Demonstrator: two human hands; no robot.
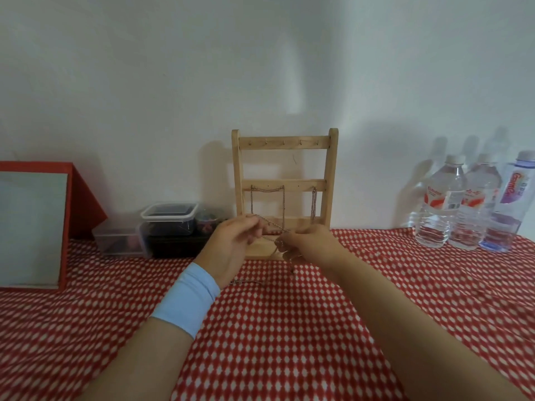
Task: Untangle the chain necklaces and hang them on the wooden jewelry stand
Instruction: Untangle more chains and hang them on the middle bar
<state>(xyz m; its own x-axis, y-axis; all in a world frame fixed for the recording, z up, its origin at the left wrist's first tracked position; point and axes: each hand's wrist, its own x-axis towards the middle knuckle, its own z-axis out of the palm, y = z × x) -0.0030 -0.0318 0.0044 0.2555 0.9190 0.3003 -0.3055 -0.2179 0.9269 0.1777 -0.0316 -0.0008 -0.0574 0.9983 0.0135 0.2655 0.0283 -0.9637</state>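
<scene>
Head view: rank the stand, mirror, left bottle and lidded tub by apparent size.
1. The stand and the mirror: alike; the mirror is cut off by the picture's edge, so unranked.
2. The left bottle.
3. The lidded tub.

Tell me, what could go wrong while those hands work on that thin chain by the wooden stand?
Both the left hand and right hand pinch the thin silver chain stretched between them; pulling harder might tighten any knot. They work right in front of the light wooden jewelry stand; a bump could shake off the hung chains.
</scene>
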